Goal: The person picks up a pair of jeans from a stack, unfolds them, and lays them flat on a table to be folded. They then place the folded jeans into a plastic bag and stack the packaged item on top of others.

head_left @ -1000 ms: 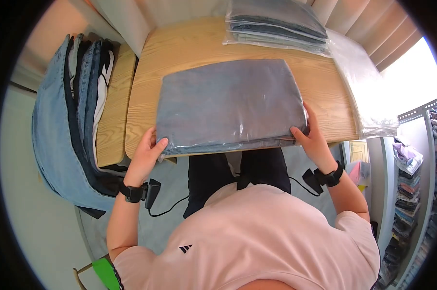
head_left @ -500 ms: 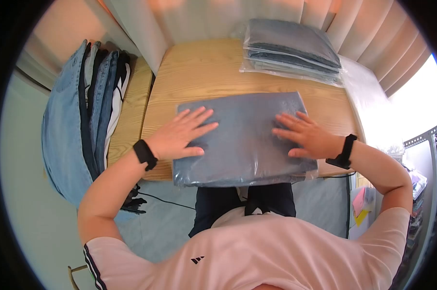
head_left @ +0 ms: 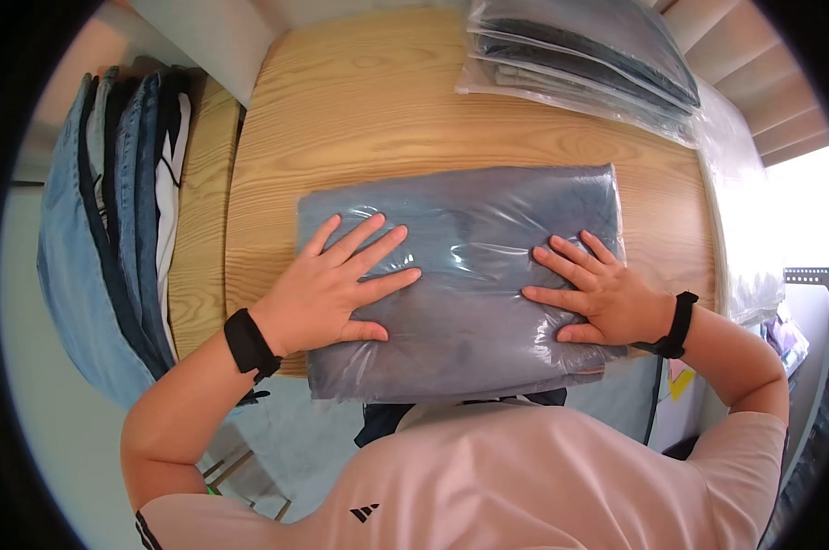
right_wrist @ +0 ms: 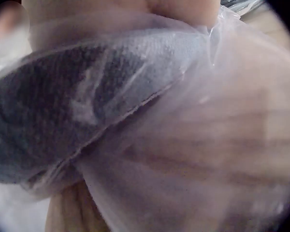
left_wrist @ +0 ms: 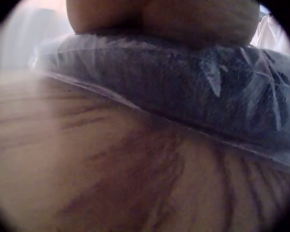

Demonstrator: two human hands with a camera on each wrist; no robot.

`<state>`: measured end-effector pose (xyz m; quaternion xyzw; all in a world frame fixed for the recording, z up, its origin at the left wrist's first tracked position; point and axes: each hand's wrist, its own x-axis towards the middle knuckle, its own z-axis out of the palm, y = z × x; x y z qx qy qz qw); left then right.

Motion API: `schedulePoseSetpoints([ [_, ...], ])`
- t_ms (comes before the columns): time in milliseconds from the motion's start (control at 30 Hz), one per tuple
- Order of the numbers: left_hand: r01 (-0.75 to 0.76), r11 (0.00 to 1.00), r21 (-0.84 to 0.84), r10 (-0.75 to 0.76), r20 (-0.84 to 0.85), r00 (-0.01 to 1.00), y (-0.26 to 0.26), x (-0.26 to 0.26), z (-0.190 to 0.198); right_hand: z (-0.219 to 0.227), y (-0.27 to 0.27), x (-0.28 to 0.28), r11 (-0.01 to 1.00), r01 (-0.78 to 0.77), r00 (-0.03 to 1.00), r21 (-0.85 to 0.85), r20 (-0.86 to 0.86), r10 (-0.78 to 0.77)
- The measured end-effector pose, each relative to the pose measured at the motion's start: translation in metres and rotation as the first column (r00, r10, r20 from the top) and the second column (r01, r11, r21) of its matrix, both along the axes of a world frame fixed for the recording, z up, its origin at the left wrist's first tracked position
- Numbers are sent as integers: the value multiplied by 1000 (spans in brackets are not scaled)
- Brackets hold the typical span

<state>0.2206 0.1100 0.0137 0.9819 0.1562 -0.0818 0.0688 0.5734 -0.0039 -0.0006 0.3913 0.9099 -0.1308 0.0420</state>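
A folded pair of jeans in a clear plastic bag (head_left: 469,312) lies at the near edge of the table, its front overhanging slightly. My left hand (head_left: 337,289) presses flat on its left part with fingers spread. On the right part, my right hand (head_left: 598,289) rests the same way, palm down. The left wrist view shows the side of the bagged denim (left_wrist: 174,87) on the wood, with the hand on top. In the right wrist view, loose clear film (right_wrist: 193,145) spreads out beside the dark denim (right_wrist: 63,92).
Several bagged garments (head_left: 580,64) are stacked at the back right of the wooden table (head_left: 369,101). Clear plastic bags (head_left: 745,220) lie along the right edge. On the left, a pile of jeans (head_left: 75,247) drapes over a side table (head_left: 199,211).
Both hands have let go of the bag's near corners and moved onto its top, fingers spread. The bagged jeans now lie on the table, and glossy creases show in the film.
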Motion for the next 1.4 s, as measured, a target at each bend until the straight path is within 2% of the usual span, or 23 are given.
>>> schedulePoseSetpoints([
  [400, 47, 994, 101, -49, 14, 999, -3, -3, 1, 0, -5, -1, 999, 30, 999, 43, -32, -29],
  [467, 7, 996, 87, -14, 77, 997, -6, -4, 6, 13, -7, -2, 990, 50, 991, -131, -117, -65],
  [500, 24, 995, 98, -32, 83, 996, -8, -8, 13, 19, -11, 2, 985, 77, 960, -152, -255, -114],
  [533, -128, 991, -33, 132, 208, 969, -14, -18, 21, 26, -21, 6, 985, 93, 959, -144, -253, -127],
  [567, -260, 948, -185, 307, 301, 903, -22, -30, 25, 38, -34, 9, 927, 277, 857, -253, -371, -357],
  [600, -353, 885, -305, 452, 381, 806, -32, -45, 23, 44, -46, 11, 824, 420, 690, -380, -455, -562],
  [633, -420, 800, -428, 590, 434, 681, -43, -63, 20, 41, -59, 15, 804, 531, 640, -269, -494, -588],
  [667, -469, 666, -580, 739, 431, 517, -51, -83, 0, 34, -70, 15, 749, 623, 577, -226, -513, -636],
  [700, -476, 507, -718, 860, 388, 332, -59, -98, -18, 15, -80, 16, 696, 714, 552, -74, -552, -625],
  [733, -479, 508, -716, 860, 391, 328, -74, -101, -19, -5, -89, 13, 617, 783, 534, 76, -592, -604],
  [767, -458, 323, -828, 946, 262, 193, -91, -97, -20, -11, -98, 2, 558, 830, 450, 8, -600, -661],
  [800, -407, 126, -905, 992, 111, 59, -105, -91, -19, -21, -104, -8, 568, 823, 456, 9, -606, -652],
  [867, -373, 177, -911, 984, 167, 58, -124, -81, -38, -37, -109, -27, 481, 876, 359, 2, -668, -651],
  [900, -414, 176, -893, 980, 198, -11, -130, -73, -45, -35, -108, -35, 466, 884, 356, 30, -688, -632],
  [933, -370, 335, -867, 927, 374, -37, -134, -62, -57, -37, -104, -41, 480, 877, 363, 27, -691, -625],
  [1000, -403, 293, -867, 928, 360, -99, -137, -51, -58, -42, -98, -49, 315, 925, 49, -213, -755, -654],
  [1033, -405, 298, -865, 924, 368, -105, -137, -52, -62, -39, -97, -52, 324, 923, 54, -210, -761, -647],
  [1100, -391, 274, -878, 927, 349, -135, -131, -49, -66, -26, -94, -52, 231, 931, -33, -283, -695, -718],
  [1133, -383, 293, -876, 919, 368, -139, -130, -48, -62, -19, -95, -51, 237, 934, -26, -268, -711, -703],
  [1200, -340, 217, -915, 953, 275, -130, -133, -48, -53, -5, -101, -48, 178, 951, 44, -254, -460, -887],
  [1267, -300, 217, -929, 956, 264, -127, -134, -49, -48, -11, -110, -32, 282, 925, 181, -255, -358, -916],
  [1333, -276, 176, -945, 968, 218, -126, -141, -45, -36, -8, -119, -32, 315, 901, 186, -299, -388, -903],
  [1400, -268, 225, -937, 960, 261, -106, -147, -46, -36, 1, -125, -31, 346, 870, 189, -350, -411, -892],
])
